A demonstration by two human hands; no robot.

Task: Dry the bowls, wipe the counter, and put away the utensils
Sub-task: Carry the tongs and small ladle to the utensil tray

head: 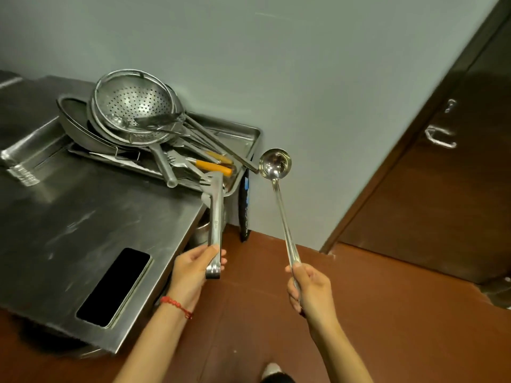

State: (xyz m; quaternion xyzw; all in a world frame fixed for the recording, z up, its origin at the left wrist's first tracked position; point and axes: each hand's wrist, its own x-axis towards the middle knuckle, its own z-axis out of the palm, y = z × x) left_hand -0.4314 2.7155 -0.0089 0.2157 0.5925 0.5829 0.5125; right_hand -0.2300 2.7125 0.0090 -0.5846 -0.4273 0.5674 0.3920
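Steel tongs (215, 214) sit gripped in your left hand (193, 275), a ladle (276, 172) in your right hand (309, 291), fingers curled round both handles. Judging by the loaded tray (246, 139) on the worktop (83, 217), you're putting utensils away; no bowls show.

I stand at the right end of a stainless steel worktop (83, 211) with a scuffed surface and a dark rectangular slot (113, 286) cut near its front edge. Its rear edge meets a plain grey wall (304, 78). The floor (359, 313) is reddish-brown. To my right is a dark brown door (442, 203) with a metal handle (439, 138).
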